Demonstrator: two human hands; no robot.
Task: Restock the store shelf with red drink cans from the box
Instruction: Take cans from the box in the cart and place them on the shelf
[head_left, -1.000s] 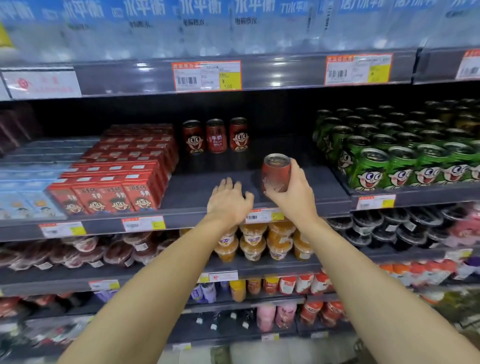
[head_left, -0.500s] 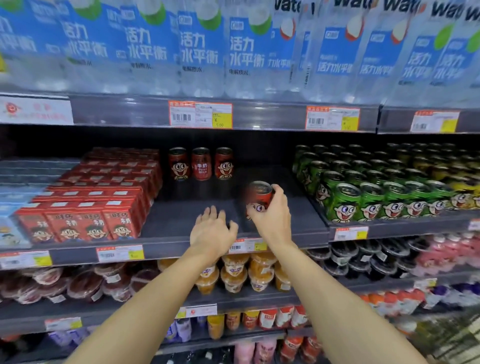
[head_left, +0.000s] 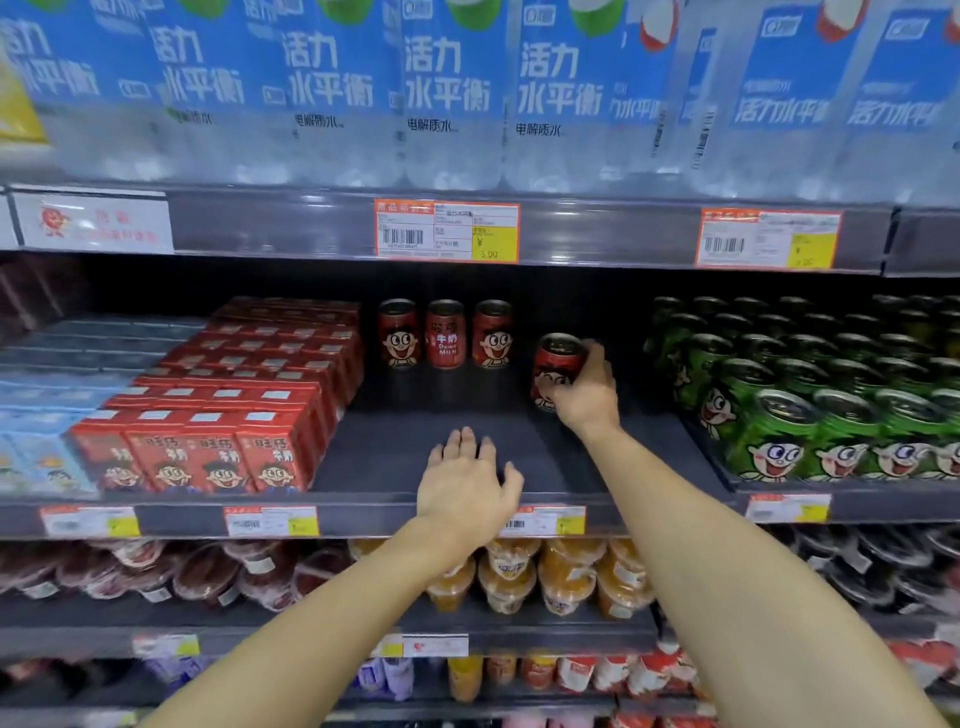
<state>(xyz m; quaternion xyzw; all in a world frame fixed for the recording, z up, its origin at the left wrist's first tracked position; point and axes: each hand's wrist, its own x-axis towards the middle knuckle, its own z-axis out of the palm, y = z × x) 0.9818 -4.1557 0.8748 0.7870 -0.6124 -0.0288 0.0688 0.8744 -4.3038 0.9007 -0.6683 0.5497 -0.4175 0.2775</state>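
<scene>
Placing step: right hand (head_left: 584, 397) grip closed around a red can (head_left: 555, 370), left hand (head_left: 465, 491) open, empty; next, set it beside the back row (head_left: 445, 333)

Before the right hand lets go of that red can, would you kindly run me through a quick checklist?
1. Right hand grips the red cartoon-printed drink can: ok.
2. Can upright: ok, at most slightly tilted.
3. Can base resting on the dark shelf: cannot tell, hand hides it.
4. Aligned with the three red cans at the back: not ok, it sits further forward and right.
5. Clear of the green cans: ok.
6. Left hand out of the way: ok.
</scene>
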